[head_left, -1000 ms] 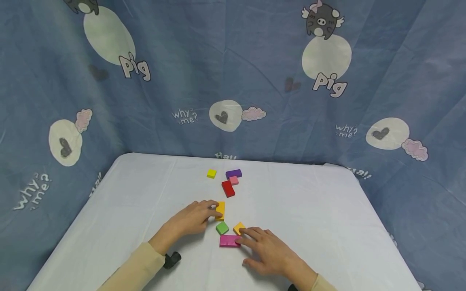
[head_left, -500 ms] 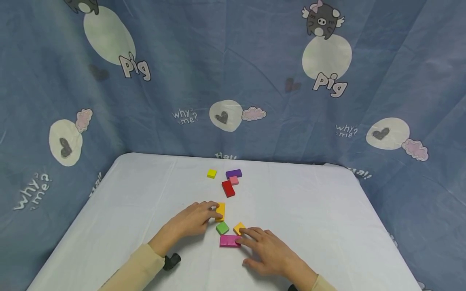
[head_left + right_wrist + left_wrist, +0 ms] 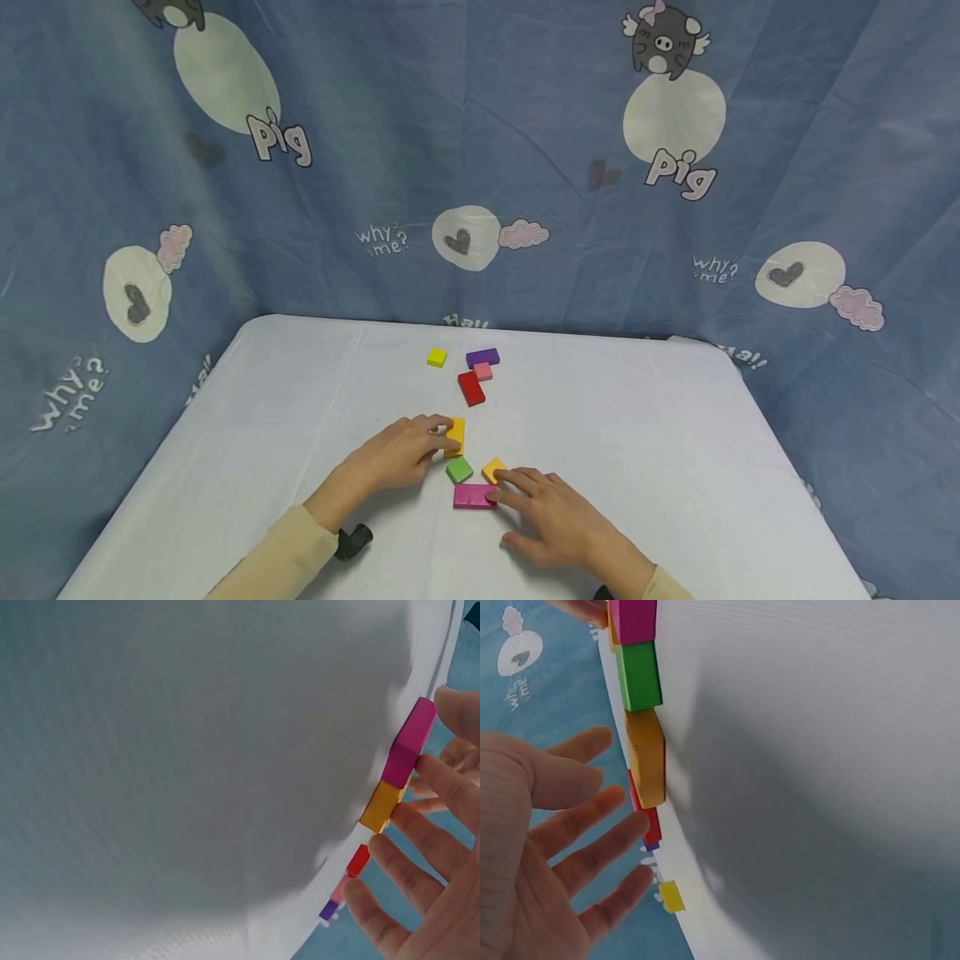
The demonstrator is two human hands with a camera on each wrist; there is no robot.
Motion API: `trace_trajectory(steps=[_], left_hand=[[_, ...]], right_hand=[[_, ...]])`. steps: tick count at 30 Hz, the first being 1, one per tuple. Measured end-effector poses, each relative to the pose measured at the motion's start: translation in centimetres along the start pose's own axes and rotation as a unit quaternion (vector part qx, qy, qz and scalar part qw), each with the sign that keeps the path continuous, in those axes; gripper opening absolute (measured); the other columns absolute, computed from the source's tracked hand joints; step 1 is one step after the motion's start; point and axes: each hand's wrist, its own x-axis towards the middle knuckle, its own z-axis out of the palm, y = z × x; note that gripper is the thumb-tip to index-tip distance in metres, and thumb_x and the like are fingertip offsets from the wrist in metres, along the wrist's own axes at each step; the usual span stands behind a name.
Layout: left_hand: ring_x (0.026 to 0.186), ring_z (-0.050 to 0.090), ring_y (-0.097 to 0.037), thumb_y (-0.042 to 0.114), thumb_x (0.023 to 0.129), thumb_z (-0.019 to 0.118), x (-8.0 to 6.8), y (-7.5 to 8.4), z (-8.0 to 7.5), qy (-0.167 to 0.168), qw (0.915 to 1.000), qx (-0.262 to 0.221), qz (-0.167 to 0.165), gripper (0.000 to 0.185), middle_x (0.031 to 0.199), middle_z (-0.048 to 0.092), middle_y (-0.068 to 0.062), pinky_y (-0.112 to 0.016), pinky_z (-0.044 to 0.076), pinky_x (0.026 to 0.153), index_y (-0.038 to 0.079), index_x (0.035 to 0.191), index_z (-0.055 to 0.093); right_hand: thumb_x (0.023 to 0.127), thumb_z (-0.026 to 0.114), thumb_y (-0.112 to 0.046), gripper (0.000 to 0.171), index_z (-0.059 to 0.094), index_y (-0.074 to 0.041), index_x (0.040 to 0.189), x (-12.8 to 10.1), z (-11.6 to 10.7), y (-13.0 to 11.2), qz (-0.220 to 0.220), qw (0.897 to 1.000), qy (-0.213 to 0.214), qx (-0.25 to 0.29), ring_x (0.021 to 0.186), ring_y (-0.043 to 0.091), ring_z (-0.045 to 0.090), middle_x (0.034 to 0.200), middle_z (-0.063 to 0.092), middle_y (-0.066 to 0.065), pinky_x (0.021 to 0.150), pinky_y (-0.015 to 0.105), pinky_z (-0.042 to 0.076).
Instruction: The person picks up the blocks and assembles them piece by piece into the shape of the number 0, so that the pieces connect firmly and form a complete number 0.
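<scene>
My left hand (image 3: pixel 397 454) rests its fingertips on a long orange block (image 3: pixel 457 433) lying on the white table. Its fingers look loosely spread in the left wrist view. Just nearer to me lies a small green block (image 3: pixel 460 470), its near corner close to a long magenta block (image 3: pixel 470 497). A small orange block (image 3: pixel 492 469) sits behind the magenta one's right end. My right hand (image 3: pixel 551 517) has one fingertip on the magenta block and another on the small orange block, its fingers extended. The right wrist view shows these fingers (image 3: pixel 427 832) spread along the blocks.
Farther back lie a red block (image 3: pixel 471 388), a small pink block (image 3: pixel 483 372) and a purple block (image 3: pixel 482 358), close together. A small yellow block (image 3: pixel 437 357) sits left of them. A patterned blue cloth (image 3: pixel 525 142) hangs behind the table (image 3: pixel 675 450).
The long orange block has slid very slightly toward me, closer to the green block, under my left fingertips. My right hand and the other blocks stay in place.
</scene>
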Motion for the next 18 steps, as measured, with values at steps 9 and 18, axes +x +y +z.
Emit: trace_trajectory(steps=[9,18], left_hand=[[0.128,0.047,-0.025,0.015,0.094,0.061,-1.8,0.3,-0.6,-0.013,0.9987,-0.032,0.038,0.037,0.14,0.053,-0.004,-0.054,0.041,0.101,0.029,0.128,0.067],[0.142,0.03,-0.024,0.055,0.091,0.06,-3.6,1.8,0.2,-0.073,0.9938,-0.044,0.071,0.055,0.156,0.034,-0.002,-0.055,0.036,0.105,0.038,0.142,0.051]], right_hand=[[0.093,0.059,-0.05,0.057,0.049,-0.029,0.144,0.1,-0.1,-0.1,0.0,1.0,0.007,0.003,0.131,0.024,0.044,0.149,0.044,-0.001,0.095,0.055,0.046],[0.092,0.06,-0.049,0.057,0.049,-0.028,0.144,-0.1,0.2,0.0,-0.01,1.0,0.015,0.003,0.131,0.023,0.044,0.149,0.043,0.0,0.095,0.054,0.047]])
